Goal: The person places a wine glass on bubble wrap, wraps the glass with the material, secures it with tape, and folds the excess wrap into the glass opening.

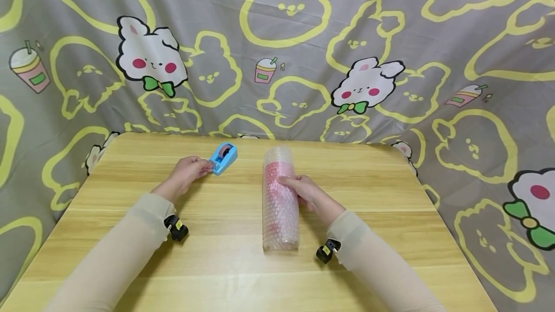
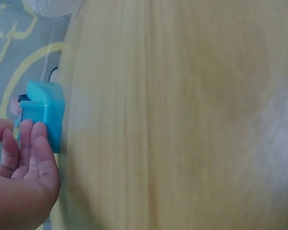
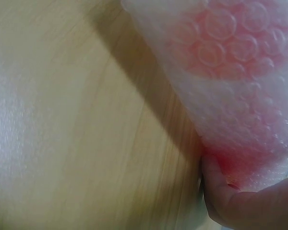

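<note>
A blue tape dispenser [image 1: 224, 159] with a small roll of tape stands near the table's back edge. My left hand [image 1: 190, 173] is at its serrated cutter end. In the left wrist view, thumb and forefinger pinch at the tape's end beside the cutter, and the other fingers [image 2: 41, 153] lie against the dispenser's front; the tape itself hardly shows. Right of it, a cylinder wrapped in bubble wrap [image 1: 281, 220], pink inside, lies lengthwise on the table. My right hand [image 1: 309, 192] grips its right side, thumb on top, with the other fingers partly hidden beside it.
The wooden table [image 1: 208, 259] ends at a grey curtain [image 1: 299, 110] with cartoon animals, which hangs behind and along both sides. A small black camera is strapped at each wrist, over pale sleeves [image 1: 117, 249].
</note>
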`<state>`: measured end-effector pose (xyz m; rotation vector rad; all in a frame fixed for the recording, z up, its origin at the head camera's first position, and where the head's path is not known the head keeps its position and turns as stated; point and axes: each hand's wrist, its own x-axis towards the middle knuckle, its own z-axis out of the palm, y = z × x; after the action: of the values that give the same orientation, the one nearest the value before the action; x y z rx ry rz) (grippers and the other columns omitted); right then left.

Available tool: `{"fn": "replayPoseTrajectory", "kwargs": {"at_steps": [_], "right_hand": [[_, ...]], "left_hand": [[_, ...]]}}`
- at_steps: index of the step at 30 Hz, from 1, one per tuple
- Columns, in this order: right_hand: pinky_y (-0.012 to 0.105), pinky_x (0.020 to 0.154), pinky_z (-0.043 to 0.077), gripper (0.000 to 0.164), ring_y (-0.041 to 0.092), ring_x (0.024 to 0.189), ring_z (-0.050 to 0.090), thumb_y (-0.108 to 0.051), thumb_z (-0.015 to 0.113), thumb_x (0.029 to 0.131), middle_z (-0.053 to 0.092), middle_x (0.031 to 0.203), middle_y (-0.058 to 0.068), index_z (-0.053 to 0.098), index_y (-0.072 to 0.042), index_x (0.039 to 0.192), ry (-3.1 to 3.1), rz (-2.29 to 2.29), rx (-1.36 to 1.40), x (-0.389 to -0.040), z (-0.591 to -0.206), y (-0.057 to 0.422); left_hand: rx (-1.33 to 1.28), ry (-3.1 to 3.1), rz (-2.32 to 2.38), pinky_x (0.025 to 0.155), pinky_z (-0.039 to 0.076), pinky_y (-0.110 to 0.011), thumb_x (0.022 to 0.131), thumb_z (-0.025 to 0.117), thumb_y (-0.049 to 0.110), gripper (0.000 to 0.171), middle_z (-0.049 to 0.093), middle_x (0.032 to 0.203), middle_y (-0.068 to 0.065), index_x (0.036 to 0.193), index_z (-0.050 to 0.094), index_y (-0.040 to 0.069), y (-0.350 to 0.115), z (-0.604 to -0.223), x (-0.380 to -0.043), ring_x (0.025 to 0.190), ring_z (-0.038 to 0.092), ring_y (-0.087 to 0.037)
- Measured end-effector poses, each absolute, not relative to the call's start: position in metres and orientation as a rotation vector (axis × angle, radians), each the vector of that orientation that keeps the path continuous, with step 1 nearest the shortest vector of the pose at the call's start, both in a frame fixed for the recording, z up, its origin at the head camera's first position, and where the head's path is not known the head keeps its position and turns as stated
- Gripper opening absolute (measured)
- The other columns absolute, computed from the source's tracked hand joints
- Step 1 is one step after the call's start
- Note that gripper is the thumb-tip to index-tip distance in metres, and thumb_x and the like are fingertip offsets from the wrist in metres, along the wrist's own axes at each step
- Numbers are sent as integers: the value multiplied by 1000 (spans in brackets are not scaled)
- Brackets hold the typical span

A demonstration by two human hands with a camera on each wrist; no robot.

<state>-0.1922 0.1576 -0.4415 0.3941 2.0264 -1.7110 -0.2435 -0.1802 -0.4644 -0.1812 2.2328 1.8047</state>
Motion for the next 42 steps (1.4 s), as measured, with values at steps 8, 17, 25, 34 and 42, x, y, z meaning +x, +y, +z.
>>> {"fn": "replayPoseTrajectory", "kwargs": {"at_steps": [8, 17, 25, 34, 42], "right_hand": [[38, 91, 52, 59, 24, 100, 59, -34, 70, 91, 56, 120, 17, 46, 5, 128, 2026, -1740, 378, -193, -441, 159], [39, 93, 51, 62, 25, 102, 59, -36, 71, 91, 54, 123, 17, 45, 4, 130, 2019, -1739, 387, -193, -442, 159], [33, 84, 52, 55, 22, 98, 59, -35, 70, 91, 56, 117, 14, 47, 2, 125, 2024, -1744, 390, -193, -444, 161], [30, 76, 53, 51, 20, 90, 61, -32, 71, 91, 60, 109, 11, 49, 2, 122, 1990, -1782, 369, -192, -444, 163], [38, 92, 52, 64, 25, 105, 58, -38, 73, 89, 53, 124, 16, 45, 2, 131, 2024, -1734, 404, -193, -444, 161]], "left_hand": [[-244, 2257, 1882, 89, 54, -21, 96, 60, 11, 17, 65, 106, -9, 97, 58, -5, -173, -470, -242, 87, 63, -7], [-391, 2201, 1920, 80, 54, -18, 95, 62, 10, 17, 65, 95, -2, 101, 61, -6, -166, -468, -240, 82, 62, -5], [-467, 1834, 2042, 74, 54, -15, 97, 54, 3, 8, 66, 79, 1, 102, 60, 0, -166, -464, -244, 74, 63, -6], [-542, 1623, 2061, 80, 55, -16, 99, 51, 2, 9, 69, 79, -4, 99, 60, -1, -167, -459, -244, 75, 68, -8], [-514, 1668, 2094, 91, 53, -22, 103, 51, 10, 21, 70, 88, -2, 117, 57, -4, -168, -467, -237, 86, 70, -9]]}}
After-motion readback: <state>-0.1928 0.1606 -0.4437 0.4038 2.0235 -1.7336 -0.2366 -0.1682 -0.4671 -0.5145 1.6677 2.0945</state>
